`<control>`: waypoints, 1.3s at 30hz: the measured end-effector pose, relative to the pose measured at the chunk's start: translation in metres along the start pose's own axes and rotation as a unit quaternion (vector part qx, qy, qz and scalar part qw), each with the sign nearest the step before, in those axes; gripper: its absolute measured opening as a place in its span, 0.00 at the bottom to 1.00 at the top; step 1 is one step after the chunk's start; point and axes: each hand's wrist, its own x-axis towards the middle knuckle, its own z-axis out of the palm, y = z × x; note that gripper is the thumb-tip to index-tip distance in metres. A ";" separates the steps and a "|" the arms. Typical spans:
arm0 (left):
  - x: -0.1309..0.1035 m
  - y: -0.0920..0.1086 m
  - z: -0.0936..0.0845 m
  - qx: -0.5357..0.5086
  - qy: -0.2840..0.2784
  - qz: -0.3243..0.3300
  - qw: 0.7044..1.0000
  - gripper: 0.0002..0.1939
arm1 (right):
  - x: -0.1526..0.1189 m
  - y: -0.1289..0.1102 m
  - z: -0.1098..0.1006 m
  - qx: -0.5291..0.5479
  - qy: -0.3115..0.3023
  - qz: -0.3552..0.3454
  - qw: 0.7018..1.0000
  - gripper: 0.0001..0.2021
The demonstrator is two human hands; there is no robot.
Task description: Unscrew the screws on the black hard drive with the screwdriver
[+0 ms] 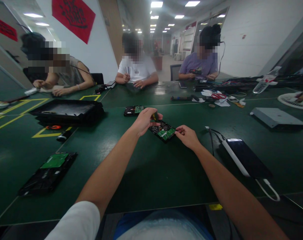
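A hard drive [166,133] with a green circuit board facing up lies on the dark green table [141,173] in front of me. My left hand [146,120] is closed round the black and yellow handle of a screwdriver [155,116], held above the drive's far left end; its tip is hidden. With thumb and fingers, my right hand [188,136] pinches the drive's near right corner. Just beyond my left hand lies a second hard drive [133,110], partly covered by that hand. Another drive [50,171], board up, rests at the near left.
Black trays [66,111] are stacked at the left. On the right are a phone with a white power bank [246,158] and cables, and a grey metal box [279,117]. Red scissors [218,96] and a plastic bottle [266,80] lie farther back. Several people sit across the table.
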 end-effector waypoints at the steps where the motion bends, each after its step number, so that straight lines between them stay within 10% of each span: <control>1: 0.000 0.000 0.000 -0.003 0.001 -0.002 1.000 0.11 | 0.000 0.000 0.000 0.001 -0.001 -0.001 1.000 0.12; 39: -0.003 0.004 0.002 0.026 -0.006 0.052 0.998 0.09 | -0.005 -0.007 -0.005 -0.010 -0.044 -0.050 0.998 0.06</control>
